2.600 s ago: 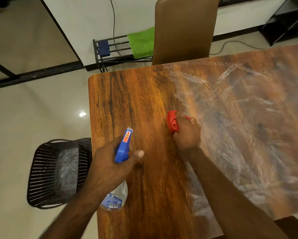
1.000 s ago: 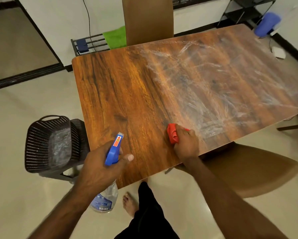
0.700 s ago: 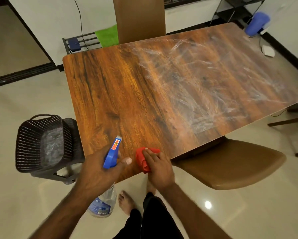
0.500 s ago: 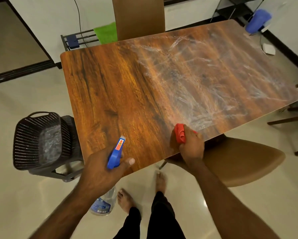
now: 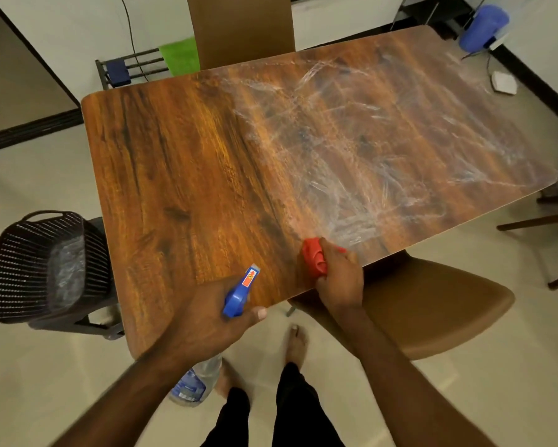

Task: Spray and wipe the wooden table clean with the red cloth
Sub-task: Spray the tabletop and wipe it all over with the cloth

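Your right hand (image 5: 339, 280) is closed around the bunched red cloth (image 5: 314, 259) and presses it to the tabletop (image 5: 190, 162) at the near edge, beside cloudy streaks, probably to wipe them. Your left hand (image 5: 211, 314) grips the spray bottle (image 5: 238, 293) over the near edge, its nozzle aimed across the wood, seemingly ready to spray.

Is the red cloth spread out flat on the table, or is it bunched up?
Bunched up. The red cloth is a crumpled wad gripped in the right hand, at the near edge of the wooden table.
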### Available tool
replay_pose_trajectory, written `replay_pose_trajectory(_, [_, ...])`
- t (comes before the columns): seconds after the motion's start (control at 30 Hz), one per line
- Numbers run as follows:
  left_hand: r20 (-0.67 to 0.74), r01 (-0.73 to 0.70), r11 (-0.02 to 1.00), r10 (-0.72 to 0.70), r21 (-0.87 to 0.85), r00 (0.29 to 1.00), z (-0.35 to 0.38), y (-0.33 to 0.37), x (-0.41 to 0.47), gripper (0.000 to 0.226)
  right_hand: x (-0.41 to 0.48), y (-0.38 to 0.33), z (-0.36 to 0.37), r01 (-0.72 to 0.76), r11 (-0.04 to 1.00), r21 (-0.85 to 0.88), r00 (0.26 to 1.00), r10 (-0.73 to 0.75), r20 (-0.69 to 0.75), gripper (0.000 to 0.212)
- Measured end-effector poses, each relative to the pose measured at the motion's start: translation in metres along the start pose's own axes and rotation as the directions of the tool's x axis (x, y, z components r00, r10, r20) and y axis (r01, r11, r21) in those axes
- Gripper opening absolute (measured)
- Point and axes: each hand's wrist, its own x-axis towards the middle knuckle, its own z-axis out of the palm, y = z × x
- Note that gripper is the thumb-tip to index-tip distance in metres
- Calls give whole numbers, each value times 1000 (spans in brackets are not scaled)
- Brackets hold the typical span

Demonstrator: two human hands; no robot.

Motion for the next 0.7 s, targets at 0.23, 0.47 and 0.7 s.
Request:
replay_pose_trajectory(0.23, [-38, 78, 997, -78, 19, 996, 35, 18, 19, 39, -37, -15, 19, 381, 919, 96, 886, -393, 246, 79])
replay_pose_trajectory(0.47, [-107, 224, 974, -219, 43, 970, 72, 30, 38, 43, 48, 73, -50, 150, 988, -45, 980, -143, 138, 77])
replay_pose_trajectory(0.7, [-112, 338, 941, -337, -9, 935, 82, 44, 39, 40, 40, 56, -37, 184, 983, 25, 974, -185, 130, 80])
